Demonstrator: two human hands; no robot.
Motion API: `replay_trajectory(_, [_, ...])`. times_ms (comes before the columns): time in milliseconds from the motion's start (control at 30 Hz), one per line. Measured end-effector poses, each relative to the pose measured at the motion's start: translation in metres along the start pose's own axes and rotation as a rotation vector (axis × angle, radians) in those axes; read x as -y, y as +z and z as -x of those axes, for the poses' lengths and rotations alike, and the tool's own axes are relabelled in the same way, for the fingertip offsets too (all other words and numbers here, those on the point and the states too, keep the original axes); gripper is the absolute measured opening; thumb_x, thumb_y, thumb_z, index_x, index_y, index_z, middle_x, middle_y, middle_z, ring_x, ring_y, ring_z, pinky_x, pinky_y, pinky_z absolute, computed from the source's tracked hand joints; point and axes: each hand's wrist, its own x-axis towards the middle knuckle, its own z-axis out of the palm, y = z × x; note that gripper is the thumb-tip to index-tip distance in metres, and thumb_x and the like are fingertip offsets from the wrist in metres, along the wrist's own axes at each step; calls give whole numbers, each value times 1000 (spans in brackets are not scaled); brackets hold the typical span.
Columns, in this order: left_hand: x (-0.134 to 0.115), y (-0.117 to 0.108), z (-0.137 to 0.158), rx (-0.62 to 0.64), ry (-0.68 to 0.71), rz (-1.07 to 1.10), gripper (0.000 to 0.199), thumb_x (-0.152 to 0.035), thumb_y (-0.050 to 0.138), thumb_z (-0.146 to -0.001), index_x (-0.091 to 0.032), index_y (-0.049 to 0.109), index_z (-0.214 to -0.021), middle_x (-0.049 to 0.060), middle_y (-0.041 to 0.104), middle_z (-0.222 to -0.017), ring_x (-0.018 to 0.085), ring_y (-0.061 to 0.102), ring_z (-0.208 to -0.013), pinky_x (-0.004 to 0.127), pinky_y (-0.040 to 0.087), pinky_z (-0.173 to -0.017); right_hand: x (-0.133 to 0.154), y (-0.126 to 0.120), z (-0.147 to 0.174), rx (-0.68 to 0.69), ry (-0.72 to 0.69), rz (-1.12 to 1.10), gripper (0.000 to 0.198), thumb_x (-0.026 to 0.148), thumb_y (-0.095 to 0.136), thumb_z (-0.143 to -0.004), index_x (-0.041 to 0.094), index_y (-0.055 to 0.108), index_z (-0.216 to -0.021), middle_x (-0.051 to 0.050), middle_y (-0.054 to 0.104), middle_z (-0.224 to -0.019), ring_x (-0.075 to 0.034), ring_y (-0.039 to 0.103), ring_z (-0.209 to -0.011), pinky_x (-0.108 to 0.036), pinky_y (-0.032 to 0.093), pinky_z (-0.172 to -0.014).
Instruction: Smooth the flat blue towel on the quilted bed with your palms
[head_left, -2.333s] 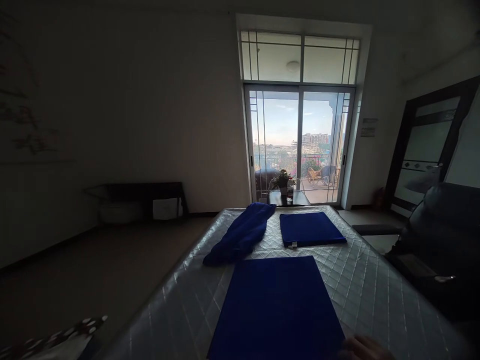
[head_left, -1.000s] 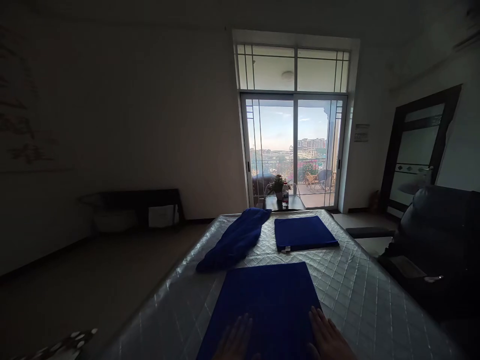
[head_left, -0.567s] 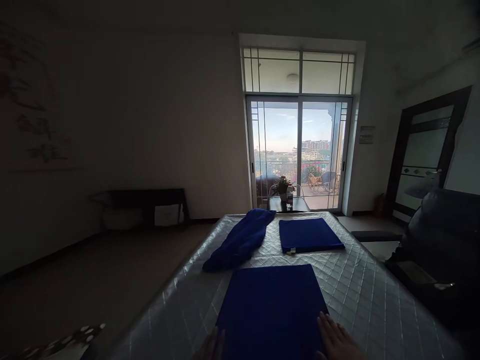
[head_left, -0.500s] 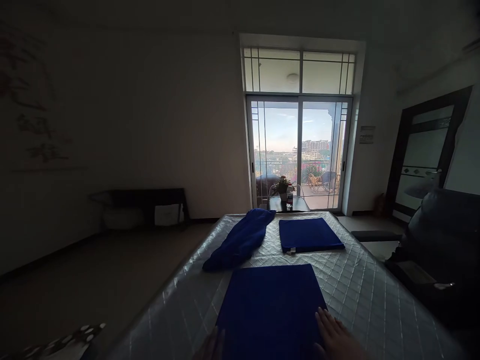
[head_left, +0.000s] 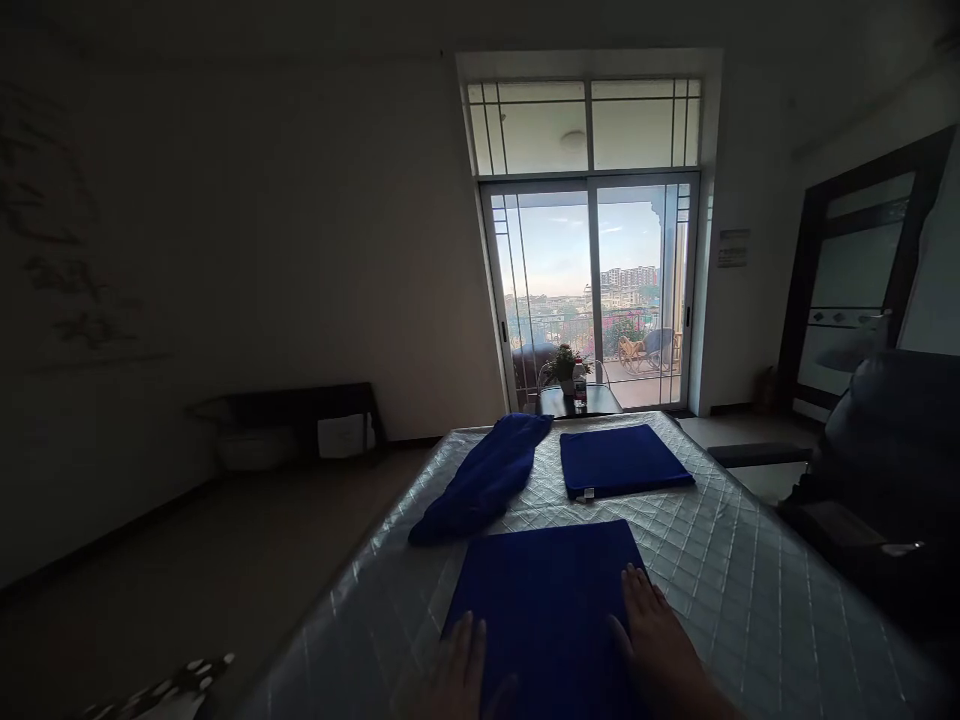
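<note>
A flat, square, folded blue cloth [head_left: 551,590] lies on the silvery quilted bed surface [head_left: 735,590] in front of me. My left hand [head_left: 459,665] rests flat on its near left side, fingers stretched out. On its right edge lies my right hand [head_left: 651,625], palm down with the thumb apart from the fingers. Beyond it, to the right, is a second folded blue cloth [head_left: 626,460] with a small white label at its near corner. A long, crumpled blue cloth [head_left: 487,480] stretches along the left side.
Past the far edge, a small table [head_left: 592,402] holds a potted plant [head_left: 564,368] and a bottle [head_left: 579,384] before a glass sliding door [head_left: 592,290]. At right stands a dark chair [head_left: 885,450]. A low dark bench [head_left: 300,415] is by the left wall.
Both hands have moved forward and inward onto the near blue cloth; the left hand shows more fully now. The view has tilted slightly. The other cloths have stayed in place.
</note>
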Motion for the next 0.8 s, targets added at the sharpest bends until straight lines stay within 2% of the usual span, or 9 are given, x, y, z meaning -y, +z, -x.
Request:
replay_trajectory(100, [-74, -26, -36, 88, 176, 139, 76, -72, 38, -92, -27, 41, -153, 8, 43, -158, 35, 44, -145, 52, 46, -117, -5, 6, -3, -33, -6, 27, 72, 52, 33, -99, 8, 34, -156, -13, 26, -164, -26, 20, -153, -44, 24, -126])
replay_trajectory(200, [-141, -38, -64, 124, 308, 306, 75, -67, 29, -98, -20, 36, -156, 11, 37, -161, 29, 35, -150, 47, 35, -125, -13, 19, -9, -94, -49, 56, 62, 42, 38, -98, 12, 43, -153, -12, 34, -161, -27, 27, -151, -46, 29, -124])
replay_trajectory(267, [-167, -36, -79, 118, 322, 366, 71, -61, 22, -101, -19, 34, -157, 11, 36, -163, 26, 30, -152, 47, 31, -127, -19, 27, -13, -141, -92, 54, 59, 34, 41, -96, 16, 47, -151, -11, 37, -159, -28, 31, -150, -47, 32, -123])
replay_trajectory(333, [-176, -28, -88, 127, 309, 384, 70, -58, 19, -102, -18, 34, -158, 11, 34, -164, 26, 27, -153, 48, 29, -128, -24, 30, -15, -154, -115, 38, 59, 31, 42, -94, 20, 47, -151, -8, 38, -159, -29, 32, -149, -47, 33, -122])
replay_trajectory(433, [-168, -14, -95, 167, 332, 362, 72, -59, 20, -101, -18, 31, -159, 11, 31, -164, 26, 25, -154, 47, 29, -128, -23, 22, -13, -71, -107, 11, 60, 33, 41, -94, 20, 45, -153, -7, 34, -160, -28, 29, -151, -46, 31, -123])
replay_trajectory(500, [-155, -7, -94, 167, 356, 323, 72, -61, 24, -100, -21, 27, -160, 11, 30, -164, 28, 27, -153, 51, 32, -127, -18, 12, -10, -10, -91, -10, 62, 34, 38, -96, 12, 41, -154, -10, 30, -161, -28, 26, -152, -45, 28, -125])
replay_trajectory(600, [-133, -5, -91, 146, 322, 265, 71, -63, 30, -99, -26, 26, -160, 10, 33, -164, 31, 30, -151, 56, 38, -123, -10, -4, -5, 29, -51, -48, 67, 42, 35, -98, 7, 35, -155, -13, 24, -163, -29, 22, -153, -47, 23, -126])
replay_trajectory(700, [-105, -9, -85, 169, 247, 226, 72, -63, 31, -99, -24, 29, -159, 10, 32, -164, 30, 31, -151, 54, 36, -124, -5, -16, -1, 94, -30, -47, 69, 44, 31, -100, 5, 29, -156, -13, 19, -164, -28, 18, -154, -47, 20, -127])
replay_trajectory(800, [-62, -8, -78, 165, 145, 188, 70, -62, 30, -100, -24, 30, -159, 7, 31, -166, 28, 30, -152, 51, 33, -125, -5, -20, 0, 123, -11, -44, 68, 44, 27, -101, 7, 24, -158, -10, 16, -166, -26, 16, -155, -46, 19, -128])
